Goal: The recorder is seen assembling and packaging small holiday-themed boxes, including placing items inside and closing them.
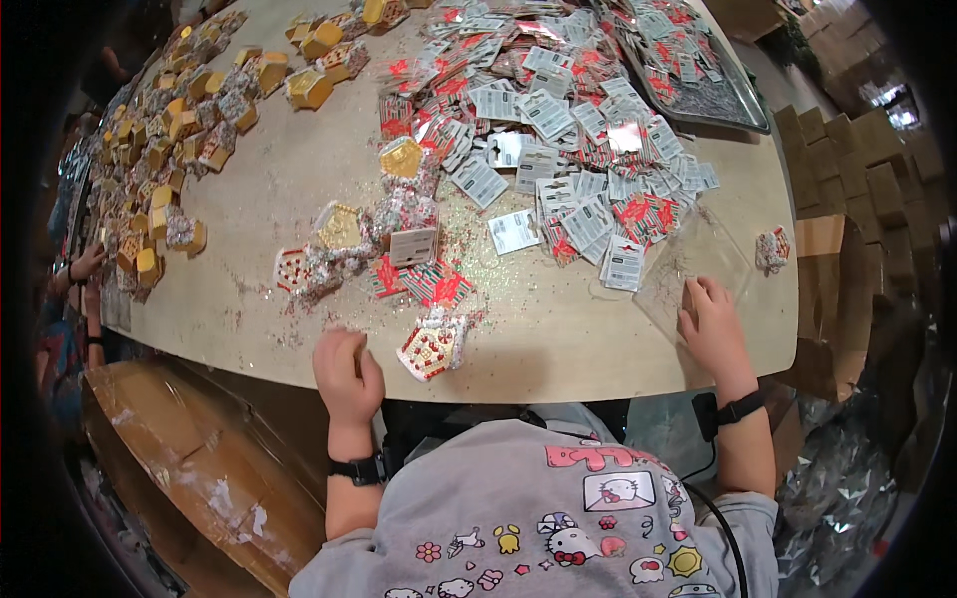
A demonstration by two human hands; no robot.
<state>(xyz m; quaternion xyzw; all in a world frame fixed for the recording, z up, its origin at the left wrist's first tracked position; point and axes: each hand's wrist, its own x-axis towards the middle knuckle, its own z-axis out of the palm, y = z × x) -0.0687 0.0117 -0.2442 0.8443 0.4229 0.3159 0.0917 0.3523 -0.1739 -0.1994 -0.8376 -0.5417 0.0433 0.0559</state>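
Note:
My left hand [347,374] is at the table's front edge with its fingers bent and slightly blurred; whether anything is in them is hidden. Just right of it lies a small house-shaped ornament [432,349] with a yellow front, red dots and white glittery trim. My right hand [714,327] rests palm down, thumb and fingers apart, on a clear flat plastic sheet or bag [670,289]. Between the hands and farther back, several more house ornaments [342,227] lie in a cluster beside red striped cards [436,285].
A large heap of grey-and-red cards [543,115] covers the back middle, beside a dark tray [733,95]. House ornaments [179,125] crowd the left. One small ornament [772,249] lies far right. Glitter is scattered about. Cardboard boxes [189,458] flank the table; another person's hand [88,262] is at left.

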